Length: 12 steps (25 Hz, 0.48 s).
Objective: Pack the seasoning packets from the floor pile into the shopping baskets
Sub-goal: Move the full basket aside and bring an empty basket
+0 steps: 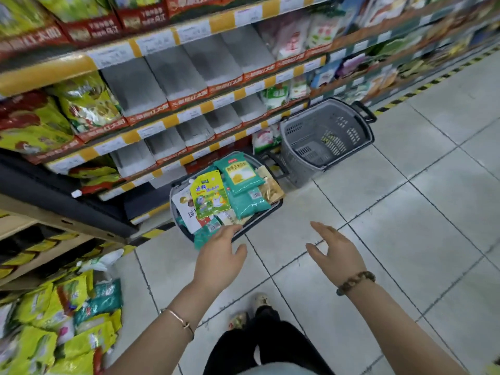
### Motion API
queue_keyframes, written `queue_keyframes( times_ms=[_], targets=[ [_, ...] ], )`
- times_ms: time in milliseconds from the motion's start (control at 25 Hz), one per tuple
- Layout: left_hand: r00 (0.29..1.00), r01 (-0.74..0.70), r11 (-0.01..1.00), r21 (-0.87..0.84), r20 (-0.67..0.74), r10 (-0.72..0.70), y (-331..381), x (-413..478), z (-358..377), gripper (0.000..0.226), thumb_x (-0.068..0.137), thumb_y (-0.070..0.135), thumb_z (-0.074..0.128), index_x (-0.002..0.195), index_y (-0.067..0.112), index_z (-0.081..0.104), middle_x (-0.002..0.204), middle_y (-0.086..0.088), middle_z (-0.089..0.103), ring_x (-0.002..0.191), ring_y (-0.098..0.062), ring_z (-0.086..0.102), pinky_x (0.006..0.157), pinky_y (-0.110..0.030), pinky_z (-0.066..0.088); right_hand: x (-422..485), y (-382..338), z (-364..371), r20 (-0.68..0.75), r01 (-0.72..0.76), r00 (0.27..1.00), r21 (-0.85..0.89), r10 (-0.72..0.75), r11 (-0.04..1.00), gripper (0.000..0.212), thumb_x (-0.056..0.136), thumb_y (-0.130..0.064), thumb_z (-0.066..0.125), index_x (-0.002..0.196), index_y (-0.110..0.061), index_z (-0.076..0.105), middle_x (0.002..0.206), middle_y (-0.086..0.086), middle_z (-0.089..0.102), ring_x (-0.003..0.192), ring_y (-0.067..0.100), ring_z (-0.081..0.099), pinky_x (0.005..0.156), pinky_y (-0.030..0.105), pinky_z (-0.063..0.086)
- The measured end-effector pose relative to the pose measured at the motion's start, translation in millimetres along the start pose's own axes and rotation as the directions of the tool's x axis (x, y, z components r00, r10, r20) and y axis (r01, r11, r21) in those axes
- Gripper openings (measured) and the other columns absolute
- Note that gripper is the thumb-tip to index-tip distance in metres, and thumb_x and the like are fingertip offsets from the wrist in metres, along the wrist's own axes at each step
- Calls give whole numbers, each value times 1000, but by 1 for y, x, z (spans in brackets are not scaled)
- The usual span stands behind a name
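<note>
Two shopping baskets stood on the tiled floor (405, 212) in the head view, both against the foot of the shelves (162, 85) that filled the frame from 9 round to 1 o'clock. The near basket (266, 212) sat almost at the centre of the picture, a little toward 9 o'clock, and was heaped with seasoning packets. A yellow packet (209, 196) lay on top, with a teal packet (240, 171) just beside it toward 1 o'clock. The far basket (295, 158), grey with black handles, was at 2 o'clock, close to the near basket.

At 8 o'clock, in the lower corner, the floor pile (67, 320) of yellow-green and teal packets lay against the shelf base, well apart from both baskets.

At 6 to 7 o'clock the left hand (220, 255) reached forward, fingers straight and close together, thumb out to the side. Its fingertips were over a blurred teal packet at the near basket's front rim; I could not tell whether they touched it. A thin bangle (180, 319) circled that wrist.

At 4 to 5 o'clock the right hand (335, 253) hung over bare tile, fingers straight and slightly apart, thumb spread, holding nothing. A beaded bracelet (355, 282) sat on its wrist.

At 6 o'clock, dark trousers and two patterned shoes (259, 300) showed between the forearms.
</note>
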<state>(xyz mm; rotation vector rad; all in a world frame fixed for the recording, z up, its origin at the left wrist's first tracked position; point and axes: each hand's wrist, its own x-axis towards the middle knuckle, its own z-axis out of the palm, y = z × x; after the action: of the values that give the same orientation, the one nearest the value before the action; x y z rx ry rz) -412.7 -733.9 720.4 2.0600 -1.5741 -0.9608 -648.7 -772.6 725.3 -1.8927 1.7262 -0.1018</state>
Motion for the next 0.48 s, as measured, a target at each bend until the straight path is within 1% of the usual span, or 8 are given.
queue_keyframes(
  times_ms=[40, 80, 120, 160, 200, 240, 400, 480],
  targets=[
    [1000, -21, 1000, -13, 13, 21, 6, -3, 2, 42, 91, 21, 56, 133, 18, 50, 138, 1, 50, 124, -17, 48, 99, -26, 37, -11, 5, -2, -11, -40, 999, 28, 40, 999, 52, 92, -31, 55, 141, -24, 39, 146, -1, 41, 125, 16, 47, 104, 24, 33],
    [998, -50, 999, -15, 23, 50, 12, -4, 5, 42, 91, 21, 56, 133, 19, 51, 138, 1, 50, 124, -16, 48, 99, -24, 36, -20, 10, -4, -19, -77, 997, 55, 79, 995, 52, 92, -32, 55, 141, -24, 39, 146, -2, 41, 120, 14, 49, 103, 24, 33],
    [996, -84, 996, -5, 36, 84, 18, -2, 9, 42, 91, 21, 56, 132, 19, 51, 137, 2, 51, 124, -16, 48, 98, -22, 35, -28, 15, -6, -30, -113, 993, 91, 116, 989, 51, 92, -32, 54, 141, -25, 39, 146, -3, 41, 106, 11, 54, 101, 25, 36],
    [992, -117, 993, 13, 45, 116, 25, 2, 13, 41, 91, 21, 56, 132, 19, 51, 137, 3, 51, 123, -16, 49, 96, -22, 34, -34, 23, -8, -43, -144, 988, 130, 150, 981, 51, 93, -32, 54, 141, -25, 39, 145, -4, 41, 86, 6, 52, 97, 25, 38],
    [989, -137, 990, 28, 56, 135, 33, 6, 20, 41, 91, 22, 56, 132, 20, 52, 136, 3, 52, 122, -15, 49, 96, -22, 35, -39, 33, -11, -54, -171, 982, 164, 182, 971, 50, 93, -32, 53, 141, -26, 39, 144, -5, 42, 72, 1, 44, 94, 25, 40],
    [987, -146, 989, 29, 67, 143, 41, 10, 26, 41, 91, 22, 56, 131, 20, 52, 135, 3, 52, 121, -15, 49, 96, -22, 35, -41, 44, -13, -61, -196, 976, 187, 210, 963, 50, 93, -32, 53, 140, -27, 39, 144, -6, 42, 67, -1, 37, 91, 26, 42],
    [976, -192, 981, 19, 111, 189, 96, 36, 69, 41, 92, 25, 54, 132, 22, 50, 135, 2, 51, 122, -16, 49, 96, -24, 37, -30, 101, -39, -113, -251, 951, 262, 287, 932, 47, 93, -31, 53, 138, -27, 42, 140, -4, 47, 64, -12, 29, 86, 24, 42],
    [972, -214, 975, 51, 113, 208, 129, 56, 96, 41, 92, 26, 53, 133, 23, 49, 135, 3, 51, 121, -16, 49, 93, -25, 37, -14, 133, -60, -131, -237, 949, 305, 287, 922, 44, 93, -29, 53, 137, -26, 45, 139, -5, 48, 65, -13, 30, 89, 26, 44]
  ],
)
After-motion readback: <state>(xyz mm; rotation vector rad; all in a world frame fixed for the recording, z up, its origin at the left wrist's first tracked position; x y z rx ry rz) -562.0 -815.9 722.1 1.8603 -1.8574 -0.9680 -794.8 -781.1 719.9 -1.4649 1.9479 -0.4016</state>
